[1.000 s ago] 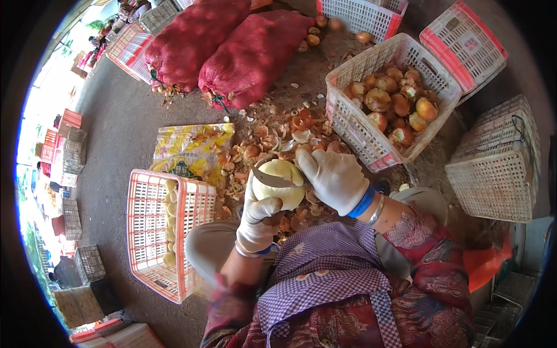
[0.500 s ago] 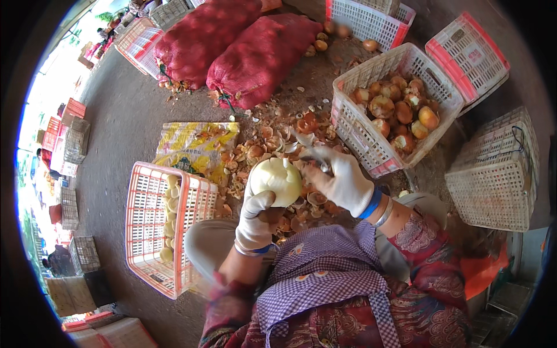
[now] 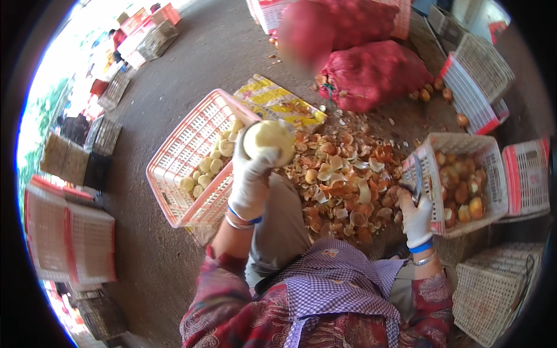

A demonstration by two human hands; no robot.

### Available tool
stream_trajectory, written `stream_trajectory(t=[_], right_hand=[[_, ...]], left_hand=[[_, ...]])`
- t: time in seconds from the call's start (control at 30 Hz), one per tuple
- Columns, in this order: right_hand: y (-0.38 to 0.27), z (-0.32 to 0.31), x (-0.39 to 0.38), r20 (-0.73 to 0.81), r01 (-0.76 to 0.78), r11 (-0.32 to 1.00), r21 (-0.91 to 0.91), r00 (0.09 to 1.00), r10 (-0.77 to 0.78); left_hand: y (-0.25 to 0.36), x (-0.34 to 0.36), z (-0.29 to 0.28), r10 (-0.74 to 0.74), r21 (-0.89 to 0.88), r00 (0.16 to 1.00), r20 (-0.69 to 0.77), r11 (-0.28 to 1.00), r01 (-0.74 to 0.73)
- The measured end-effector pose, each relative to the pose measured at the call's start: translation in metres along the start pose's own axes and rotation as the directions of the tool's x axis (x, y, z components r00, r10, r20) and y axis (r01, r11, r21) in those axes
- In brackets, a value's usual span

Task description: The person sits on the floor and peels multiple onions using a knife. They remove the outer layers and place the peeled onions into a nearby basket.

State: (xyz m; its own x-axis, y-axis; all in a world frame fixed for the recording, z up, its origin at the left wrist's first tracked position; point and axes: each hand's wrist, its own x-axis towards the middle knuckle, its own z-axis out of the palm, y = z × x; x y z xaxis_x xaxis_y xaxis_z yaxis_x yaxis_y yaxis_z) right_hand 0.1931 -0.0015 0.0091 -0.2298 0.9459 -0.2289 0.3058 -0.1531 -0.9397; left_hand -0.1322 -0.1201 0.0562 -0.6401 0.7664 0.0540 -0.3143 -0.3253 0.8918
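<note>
My left hand (image 3: 250, 185), in a white glove, is closed round a pale peeled onion (image 3: 270, 141). It holds the onion up beside the right rim of a pink-and-white plastic basket (image 3: 168, 153), where several peeled onions (image 3: 216, 165) lie. Off to the right, my right hand (image 3: 416, 220), gloved with bare fingertips showing, grips a knife (image 3: 418, 175) with a curved blade pointing away from me. This hand is close to the left wall of a white crate (image 3: 434, 148) of brown unpeeled onions (image 3: 464, 191).
Between my hands spreads a heap of onion skins (image 3: 342, 180). A yellow-and-white sack (image 3: 278, 101) lies flat behind the basket. Red mesh sacks (image 3: 374, 75) stand at the back. More crates (image 3: 525, 177) are at the right, with stacked crates (image 3: 69, 232) at the left.
My left hand has carried the peeled onion left, toward the basket. My right hand with the knife has moved away from the onion to the right. The view has turned left.
</note>
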Motion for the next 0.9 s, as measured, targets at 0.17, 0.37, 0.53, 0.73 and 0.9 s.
stream_trajectory(t=[0.17,0.37,0.53,0.73,0.9], right_hand=[[0.016,0.003,0.005,-0.011,0.007,1.0,0.008,1.0,-0.007],[0.029,0.005,0.012,-0.028,-0.065,0.995,-0.079,0.998,0.063],[0.028,0.002,0.013,-0.037,-0.046,0.999,-0.021,0.998,0.046],[0.006,-0.054,0.034,-0.419,0.155,0.961,0.227,0.907,-0.047],[-0.041,-0.109,0.004,-0.596,0.379,0.712,0.591,0.8,0.069]], left_hand=[[0.014,0.031,-0.129,0.18,0.23,0.925,-0.334,0.967,-0.105],[0.004,0.011,-0.319,0.405,0.713,0.703,-0.584,0.669,0.208],[-0.024,-0.018,-0.419,0.318,0.724,0.652,-0.688,0.354,0.591],[-0.046,0.059,-0.318,0.177,0.717,0.852,-0.493,0.638,0.281],[-0.074,0.113,-0.104,-0.046,0.54,0.999,-0.014,0.84,0.046]])
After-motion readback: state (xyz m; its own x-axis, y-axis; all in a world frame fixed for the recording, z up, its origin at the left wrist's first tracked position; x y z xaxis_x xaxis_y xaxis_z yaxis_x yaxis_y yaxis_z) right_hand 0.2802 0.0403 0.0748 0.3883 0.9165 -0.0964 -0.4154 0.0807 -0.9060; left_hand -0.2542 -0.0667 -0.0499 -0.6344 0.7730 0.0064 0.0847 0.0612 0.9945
